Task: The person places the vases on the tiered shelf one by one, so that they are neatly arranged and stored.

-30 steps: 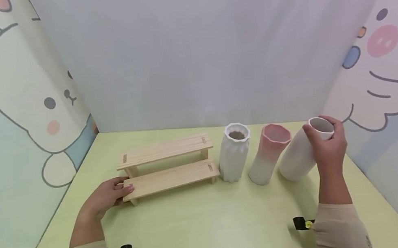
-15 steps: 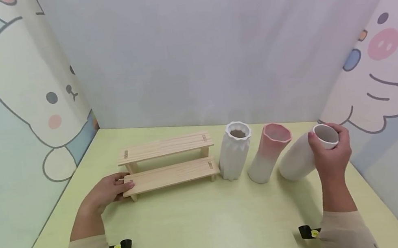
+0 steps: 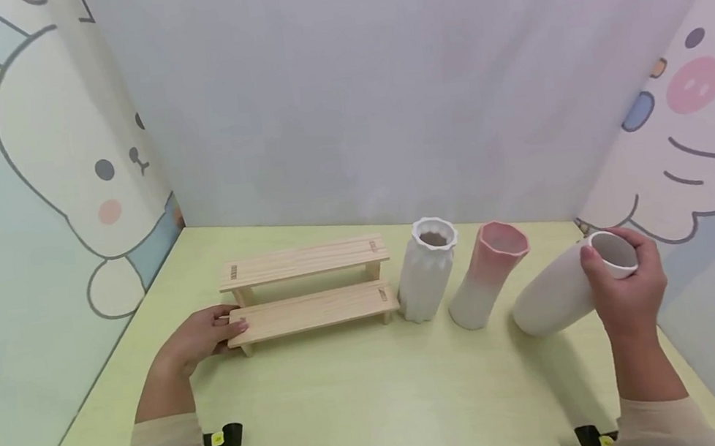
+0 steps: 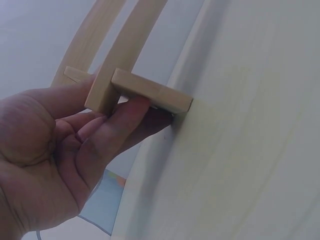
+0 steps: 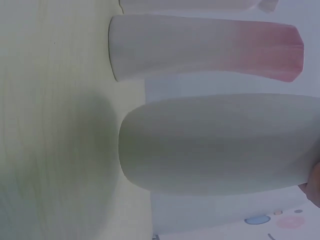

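Note:
A two-tier wooden stand (image 3: pixel 315 312) stands at the left of the table. My left hand (image 3: pixel 201 338) grips the left end of its lower shelf, thumb on top; in the left wrist view fingers of the hand (image 4: pixel 75 140) lie against the stand's leg (image 4: pixel 152 92). At the right, my right hand (image 3: pixel 630 287) holds a smooth white vase (image 3: pixel 554 295) round its rim, tilted toward me. The same white vase (image 5: pixel 215 145) fills the middle of the right wrist view, with only a bit of the hand (image 5: pixel 314 186) showing at the edge.
A ribbed white vase (image 3: pixel 426 278) stands close to the stand's right end. Right of it is a pink and white vase (image 3: pixel 488 274), between the ribbed one and the held one. A plain wall (image 3: pixel 349 91) rises behind the table (image 3: pixel 379 412), and cartoon-printed walls flank it.
My right hand has moved right and toward me, and the smooth white vase has moved right and away from the pink one. The left hand keeps its grip on the stand.

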Demonstrator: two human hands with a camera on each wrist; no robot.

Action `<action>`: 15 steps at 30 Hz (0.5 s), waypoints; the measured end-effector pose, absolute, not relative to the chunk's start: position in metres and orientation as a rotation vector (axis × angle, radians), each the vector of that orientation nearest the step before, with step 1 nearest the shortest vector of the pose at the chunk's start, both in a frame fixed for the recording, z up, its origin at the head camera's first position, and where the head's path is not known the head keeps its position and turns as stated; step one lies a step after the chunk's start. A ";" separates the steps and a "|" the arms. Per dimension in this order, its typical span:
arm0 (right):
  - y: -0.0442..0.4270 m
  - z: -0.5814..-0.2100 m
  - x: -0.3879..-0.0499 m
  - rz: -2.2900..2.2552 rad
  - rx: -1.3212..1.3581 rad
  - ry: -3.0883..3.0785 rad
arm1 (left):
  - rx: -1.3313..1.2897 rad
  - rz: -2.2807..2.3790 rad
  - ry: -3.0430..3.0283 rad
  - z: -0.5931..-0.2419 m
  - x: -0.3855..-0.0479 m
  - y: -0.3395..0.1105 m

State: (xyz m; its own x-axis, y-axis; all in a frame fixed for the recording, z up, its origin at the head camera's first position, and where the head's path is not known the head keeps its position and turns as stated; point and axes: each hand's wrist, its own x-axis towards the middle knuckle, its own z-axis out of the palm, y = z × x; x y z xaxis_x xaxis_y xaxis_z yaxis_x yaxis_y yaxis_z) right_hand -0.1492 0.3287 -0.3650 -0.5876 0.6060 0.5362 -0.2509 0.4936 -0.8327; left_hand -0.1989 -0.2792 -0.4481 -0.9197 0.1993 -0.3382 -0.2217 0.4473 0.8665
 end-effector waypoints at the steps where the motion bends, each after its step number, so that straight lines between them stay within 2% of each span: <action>1: 0.329 -0.362 -0.147 1.220 -0.282 -1.864 | -0.022 1.468 2.309 -0.448 -0.199 -0.279; 7: 0.324 -0.341 -0.130 1.413 -0.171 -1.865 | -0.036 1.452 2.311 -0.444 -0.199 -0.278; 15: 0.299 -0.328 -0.110 1.702 0.149 -1.904 | -0.053 1.427 2.310 -0.443 -0.199 -0.278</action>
State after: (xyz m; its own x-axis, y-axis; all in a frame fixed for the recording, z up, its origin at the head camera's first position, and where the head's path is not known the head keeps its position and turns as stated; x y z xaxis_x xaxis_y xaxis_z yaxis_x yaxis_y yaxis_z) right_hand -0.1098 0.2987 -0.3279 -0.8286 0.2868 0.4809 -0.4458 0.1816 -0.8765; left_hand -0.1991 -0.2782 -0.4434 -0.9099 0.1855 -0.3709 -0.2486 0.4718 0.8459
